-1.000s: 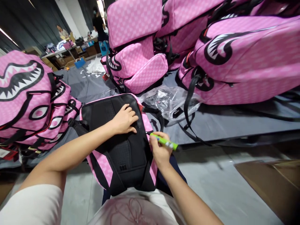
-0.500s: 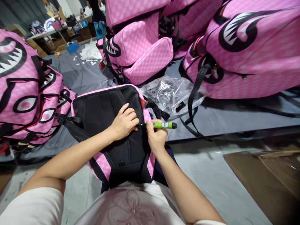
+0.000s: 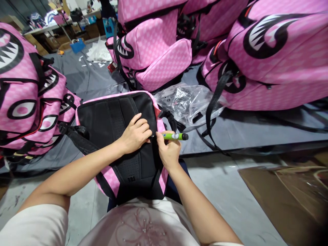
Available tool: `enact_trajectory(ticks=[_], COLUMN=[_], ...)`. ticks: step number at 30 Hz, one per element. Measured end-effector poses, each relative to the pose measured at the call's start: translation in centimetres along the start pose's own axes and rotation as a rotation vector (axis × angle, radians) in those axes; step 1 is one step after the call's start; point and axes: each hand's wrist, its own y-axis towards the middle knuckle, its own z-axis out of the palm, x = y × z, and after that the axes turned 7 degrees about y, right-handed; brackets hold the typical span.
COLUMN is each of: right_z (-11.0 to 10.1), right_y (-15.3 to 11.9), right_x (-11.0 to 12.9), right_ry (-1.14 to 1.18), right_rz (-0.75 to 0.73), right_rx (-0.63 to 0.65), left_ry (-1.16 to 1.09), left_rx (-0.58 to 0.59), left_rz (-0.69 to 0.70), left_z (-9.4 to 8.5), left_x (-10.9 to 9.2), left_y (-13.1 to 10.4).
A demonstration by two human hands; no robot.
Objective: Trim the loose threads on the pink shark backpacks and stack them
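A pink backpack (image 3: 102, 114) rests across my lap and the table edge, its black back panel facing up and its bottom end toward me. My left hand (image 3: 137, 135) lies on that panel, fingers curled and thumb tucked by the index finger at a bit of the black fabric; just what is pinched is hidden. In my right hand (image 3: 169, 148) is a green marker (image 3: 175, 136) with a black end, held level. Its thin dark tip points left and meets my left fingertips. A black shoulder strap (image 3: 79, 140) hangs off the backpack's left side.
Several pink shark-mouth backpacks are piled at the left (image 3: 23, 102), at the back (image 3: 153, 51) and at the right (image 3: 276, 68). A clear plastic bag (image 3: 187, 102) lies on the grey-covered table (image 3: 87, 75). Flattened cardboard (image 3: 276, 198) is on the floor at right.
My right hand and the marker have shifted slightly left, closer to my left fingers. My left hand stays on the panel. The view has shifted a little.
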Motion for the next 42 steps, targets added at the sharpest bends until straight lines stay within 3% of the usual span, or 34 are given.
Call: enact_trajectory(ticks=[23,42], right_z=[-0.49,-0.67], right_y=[0.46,0.57], right_x=[0.65,0.54], right_ry=[0.054,0.022], right_rz=[0.139,0.102], right_rx=[0.077,0.080], left_ry=[0.015,0.033], left_rx=[-0.044,-0.036], left_rz=[0.005,-0.001], left_z=[-0.57,-0.56], left_x=[-0.44,-0.61], left_y=[-0.36,-0.40])
